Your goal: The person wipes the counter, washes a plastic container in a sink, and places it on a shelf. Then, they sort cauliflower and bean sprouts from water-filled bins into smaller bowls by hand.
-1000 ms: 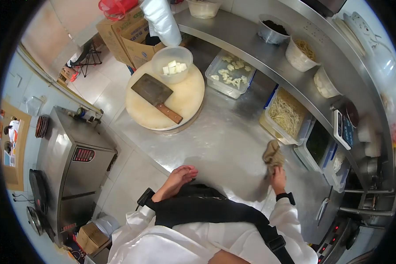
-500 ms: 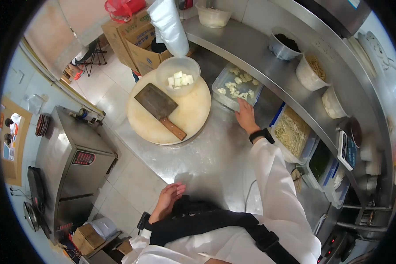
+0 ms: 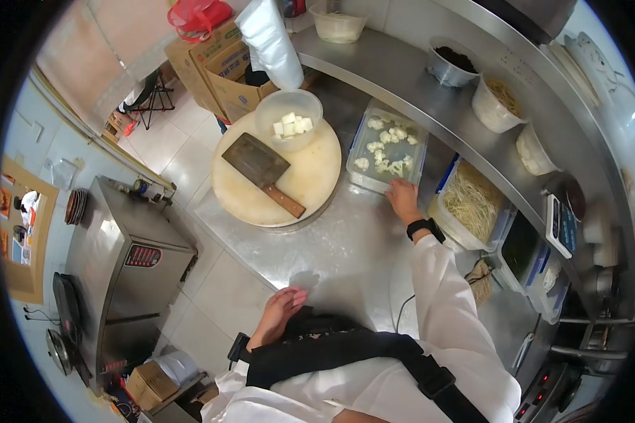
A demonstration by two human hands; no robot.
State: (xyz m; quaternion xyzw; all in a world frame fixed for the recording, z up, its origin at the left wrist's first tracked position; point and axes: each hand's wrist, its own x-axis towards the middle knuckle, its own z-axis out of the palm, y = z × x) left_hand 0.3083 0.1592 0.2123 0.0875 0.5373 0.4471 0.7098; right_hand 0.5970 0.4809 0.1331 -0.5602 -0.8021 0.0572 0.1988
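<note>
My right hand is at the near edge of a clear plastic container, its fingers closed over the rim. Small white cauliflower florets lie scattered inside the container. Holding nothing, my left hand hangs by the counter's front edge, its fingers loosely bent. A cleaver with a wooden handle rests flat on the round chopping board. Towards the back of the board stands a clear plastic bowl with white cubes in it.
A steel shelf overhangs the counter's back, carrying several tubs and a digital scale. Below it sit a container of pale shreds and other boxes. Cardboard boxes stand behind the board, a steel cabinet at left.
My right hand has closed on the container's near rim, and the container has shifted slightly towards me. The view has turned a little. My left hand stays near the counter edge.
</note>
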